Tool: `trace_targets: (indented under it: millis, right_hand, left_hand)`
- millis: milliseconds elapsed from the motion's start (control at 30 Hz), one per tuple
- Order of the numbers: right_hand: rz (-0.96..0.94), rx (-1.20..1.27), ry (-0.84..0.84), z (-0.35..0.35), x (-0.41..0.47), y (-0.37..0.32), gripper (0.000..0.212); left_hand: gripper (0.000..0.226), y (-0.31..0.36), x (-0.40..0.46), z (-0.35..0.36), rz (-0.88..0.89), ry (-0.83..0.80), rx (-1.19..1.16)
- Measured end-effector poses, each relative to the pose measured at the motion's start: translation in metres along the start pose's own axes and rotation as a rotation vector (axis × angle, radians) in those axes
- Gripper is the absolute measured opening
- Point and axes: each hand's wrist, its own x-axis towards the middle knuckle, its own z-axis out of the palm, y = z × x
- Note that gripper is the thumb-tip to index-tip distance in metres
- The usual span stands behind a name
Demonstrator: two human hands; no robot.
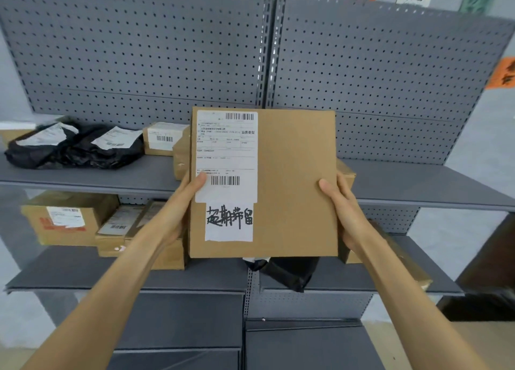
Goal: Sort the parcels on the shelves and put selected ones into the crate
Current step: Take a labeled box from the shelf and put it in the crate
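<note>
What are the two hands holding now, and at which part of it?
A flat cardboard parcel: the left hand grips its left edge, thumb on the label; the right hand grips its right edge.

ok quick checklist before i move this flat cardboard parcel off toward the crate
1. Left hand grips the flat brown cardboard parcel at its left edge: ok.
2. Right hand grips its right edge: ok.
3. White shipping label faces the camera, barcodes unobstructed: ok.
4. Handwritten white slip below the label is legible: ok.
5. Parcel lifted off the grey metal shelf, apart from the small brown box and black plastic bag parcels on it: ok.
6. Crate location and free path to it: cannot tell, no crate in view.
</note>
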Motion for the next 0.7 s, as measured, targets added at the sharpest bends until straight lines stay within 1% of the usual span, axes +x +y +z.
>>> trace_targets:
  millis: [33,67,167,200,300,433,500,600,700]
  right_hand:
    - [0.003,0.004,0.009,-0.001,0.000,0.000,0.062]
    - [0.004,0.009,0.023,-0.003,0.001,0.001,0.057]
    - [-0.010,0.037,0.062,-0.009,0.005,0.000,0.047]
    - [-0.016,0.039,0.067,-0.010,0.006,-0.001,0.045]
    - [-0.041,0.010,0.076,-0.015,0.007,-0.004,0.045]
    - [-0.071,0.000,0.093,-0.025,-0.003,-0.008,0.043]
    - [-0.067,-0.006,0.127,-0.034,-0.012,-0.008,0.045]
    - [-0.076,-0.022,0.197,-0.049,-0.031,-0.010,0.056]
    - [-0.088,-0.011,0.287,-0.060,-0.057,-0.017,0.047]
  left_hand:
    - [0.070,0.002,0.001,0.002,-0.004,-0.011,0.005]
    - [0.073,0.004,0.003,0.003,0.006,-0.028,0.008]
    - [0.102,0.013,0.008,0.009,0.057,-0.068,0.041]
    - [0.103,0.014,0.011,0.010,0.069,-0.070,0.053]
    - [0.079,0.013,0.023,0.016,0.116,-0.062,0.045]
    - [0.068,0.008,0.033,0.027,0.104,-0.102,0.017]
    - [0.067,0.007,0.038,0.037,0.087,-0.132,-0.005]
    - [0.066,0.004,0.046,0.058,0.097,-0.207,-0.013]
    - [0.073,0.001,0.052,0.081,0.084,-0.306,-0.046]
